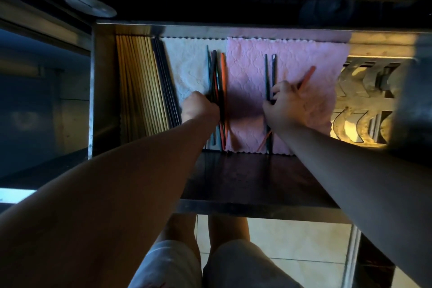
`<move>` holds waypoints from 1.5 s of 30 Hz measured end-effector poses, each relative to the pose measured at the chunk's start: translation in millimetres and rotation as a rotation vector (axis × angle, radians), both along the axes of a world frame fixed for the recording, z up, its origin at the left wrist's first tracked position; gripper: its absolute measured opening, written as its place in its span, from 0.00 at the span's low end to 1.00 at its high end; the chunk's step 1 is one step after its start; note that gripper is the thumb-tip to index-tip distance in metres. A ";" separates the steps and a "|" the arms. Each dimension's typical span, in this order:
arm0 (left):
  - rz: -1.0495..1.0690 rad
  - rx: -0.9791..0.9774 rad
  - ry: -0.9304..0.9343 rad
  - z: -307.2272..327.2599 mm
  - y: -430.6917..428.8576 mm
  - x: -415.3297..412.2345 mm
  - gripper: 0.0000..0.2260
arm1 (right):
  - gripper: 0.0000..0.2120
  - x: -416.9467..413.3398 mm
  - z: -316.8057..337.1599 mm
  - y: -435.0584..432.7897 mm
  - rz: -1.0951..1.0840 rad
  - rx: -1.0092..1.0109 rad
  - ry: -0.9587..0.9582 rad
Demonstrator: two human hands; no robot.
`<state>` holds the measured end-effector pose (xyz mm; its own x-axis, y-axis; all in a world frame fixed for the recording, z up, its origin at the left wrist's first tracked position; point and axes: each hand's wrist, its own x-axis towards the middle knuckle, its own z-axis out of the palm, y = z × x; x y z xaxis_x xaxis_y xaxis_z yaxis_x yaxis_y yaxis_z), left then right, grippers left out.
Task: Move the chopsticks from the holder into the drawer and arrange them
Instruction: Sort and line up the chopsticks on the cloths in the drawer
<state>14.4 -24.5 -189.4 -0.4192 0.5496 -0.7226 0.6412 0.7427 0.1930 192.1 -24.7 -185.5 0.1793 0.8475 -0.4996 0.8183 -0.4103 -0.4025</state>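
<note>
In the dim light the left hand [198, 106], its fingers hidden behind the knuckles, grips a bundle of dark and orange chopsticks [219, 70] in the metal drawer [102, 77], while the right hand [284, 103] pinches one orange chopstick [308, 75] beside a dark pair [268, 70] on the pink cloth [292, 58], with tiled floor [292, 241] below.

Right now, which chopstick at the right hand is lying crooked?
The orange chopstick the right hand holds, slanting up-right across the pink cloth; the two dark chopsticks beside it lie straight and parallel.
</note>
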 end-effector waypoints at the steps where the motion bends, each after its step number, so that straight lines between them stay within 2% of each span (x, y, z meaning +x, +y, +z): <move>1: 0.016 -0.011 -0.007 -0.2 0.9 1.5 0.09 | 0.13 0.6 -2.6 1.2 0.018 -0.006 -0.010; 5: 0.101 -0.003 -0.056 1.9 1.3 5.6 0.08 | 0.13 -0.8 -6.1 2.4 0.010 -0.047 -0.051; 8: 0.218 0.052 -0.066 3.6 2.2 6.6 0.13 | 0.16 -4.2 -7.1 -1.7 -0.013 -0.037 -0.049; 11: 0.345 0.091 -0.087 3.7 1.5 6.7 0.17 | 0.14 -3.3 -8.8 -5.7 -0.006 0.003 -0.065; 16: 0.374 0.108 -0.180 3.0 -0.9 7.6 0.08 | 0.12 -6.4 0.3 -6.4 0.029 0.068 -0.013; 20: 0.417 0.086 -0.206 4.1 0.4 10.7 0.10 | 0.12 -10.5 4.0 -5.6 -0.009 0.041 0.070; 27: 0.487 0.072 -0.213 8.9 4.6 11.9 0.05 | 0.13 -18.3 7.4 -8.5 -0.054 0.004 0.144; 32: 0.449 0.078 -0.238 13.5 -0.7 6.5 0.06 | 0.10 -21.8 9.6 -7.0 -0.030 0.029 0.164; 36: 0.471 0.113 -0.239 14.3 -4.4 -8.7 0.10 | 0.08 -28.1 10.1 -4.2 -0.048 0.036 0.184; 41: 0.535 0.153 -0.302 22.7 -5.7 -22.2 0.05 | 0.08 -41.5 5.5 -4.0 -0.034 0.030 0.214; 45: 0.555 0.169 -0.323 26.5 -5.9 -29.9 0.07 | 0.09 -56.2 4.5 -3.4 -0.013 0.016 0.224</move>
<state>-15.5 -30.4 -162.8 -0.4495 0.4316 -0.7821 0.0624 0.8885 0.4545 135.8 -28.1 -181.0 0.0764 0.8540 -0.5147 0.7021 -0.4126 -0.5803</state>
